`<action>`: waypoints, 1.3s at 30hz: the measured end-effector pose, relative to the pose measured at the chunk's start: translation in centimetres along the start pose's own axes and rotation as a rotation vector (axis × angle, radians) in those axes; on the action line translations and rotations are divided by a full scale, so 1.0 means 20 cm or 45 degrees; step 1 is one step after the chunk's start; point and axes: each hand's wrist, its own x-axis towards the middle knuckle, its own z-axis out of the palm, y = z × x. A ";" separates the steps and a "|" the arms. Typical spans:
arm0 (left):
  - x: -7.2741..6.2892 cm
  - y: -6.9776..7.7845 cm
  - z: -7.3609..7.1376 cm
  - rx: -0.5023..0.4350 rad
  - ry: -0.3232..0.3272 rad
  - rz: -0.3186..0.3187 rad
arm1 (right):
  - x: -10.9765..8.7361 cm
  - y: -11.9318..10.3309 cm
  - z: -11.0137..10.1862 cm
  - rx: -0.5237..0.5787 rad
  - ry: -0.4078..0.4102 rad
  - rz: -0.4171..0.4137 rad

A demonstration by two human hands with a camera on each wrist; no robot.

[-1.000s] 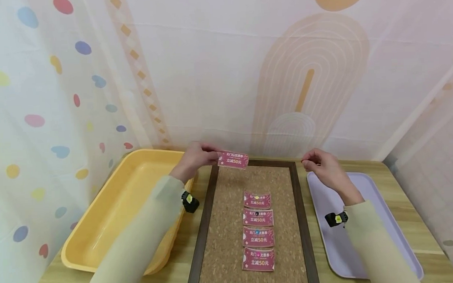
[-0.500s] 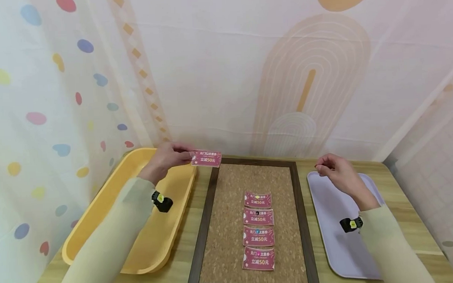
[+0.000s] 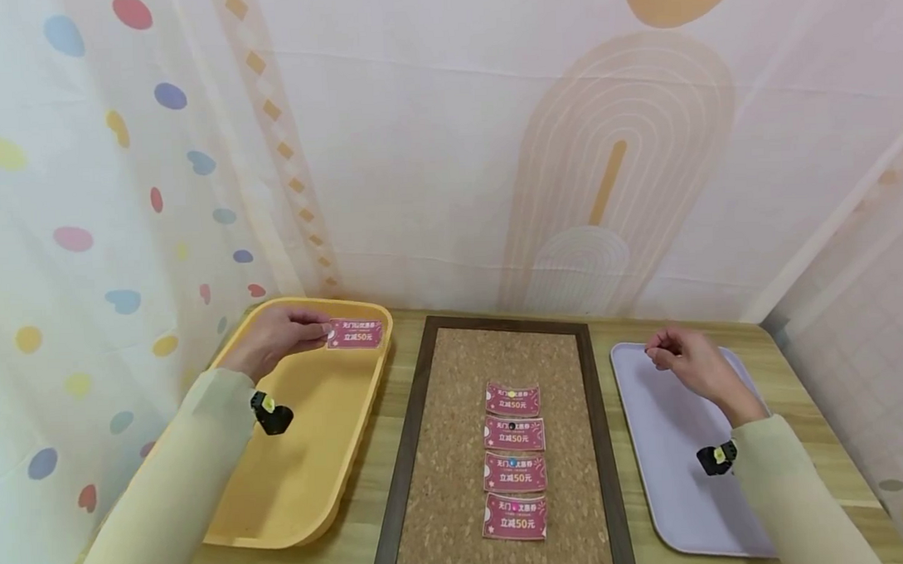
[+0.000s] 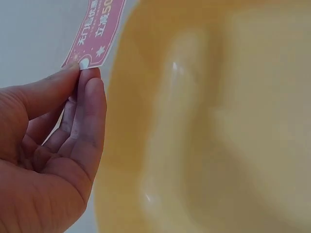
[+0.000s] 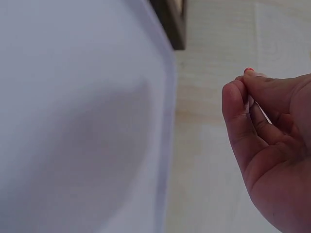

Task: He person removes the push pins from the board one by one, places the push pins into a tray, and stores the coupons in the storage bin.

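Observation:
My left hand (image 3: 277,338) pinches a pink coupon (image 3: 354,333) by its left end, above the far part of the yellow tub (image 3: 340,502). In the left wrist view, thumb and fingertips meet on the coupon's (image 4: 99,34) corner. My right hand (image 3: 689,361) is over the far end of the lilac tray (image 3: 674,440). Between its thumb and forefinger it pinches what appears to be a red pushpin (image 5: 248,69), only a sliver showing. On the framed corkboard (image 3: 442,448) several like coupons (image 3: 514,472) form a column, each with a small coloured pin near its top.
The corkboard stands between tub and tray on a wood-grain table (image 3: 384,384). A patterned curtain (image 3: 417,150) hangs close behind the table and at both sides. Each wrist wears a small black camera (image 3: 271,413).
My left hand has carried the coupon leftward, from the board's far left corner to over the tub. My right hand has moved to the right and slightly nearer, still pinching.

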 end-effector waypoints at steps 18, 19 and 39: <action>0.06 -0.25 -0.09 0.023 -0.052 -0.234 | -0.08 0.24 0.01 0.130 -0.191 0.184; 0.06 -0.26 -0.09 0.036 -0.049 -0.251 | -0.08 0.25 0.01 0.137 -0.199 0.193; 0.10 -0.30 -0.11 0.000 -0.043 -0.366 | -0.02 0.29 0.01 0.104 -0.246 0.226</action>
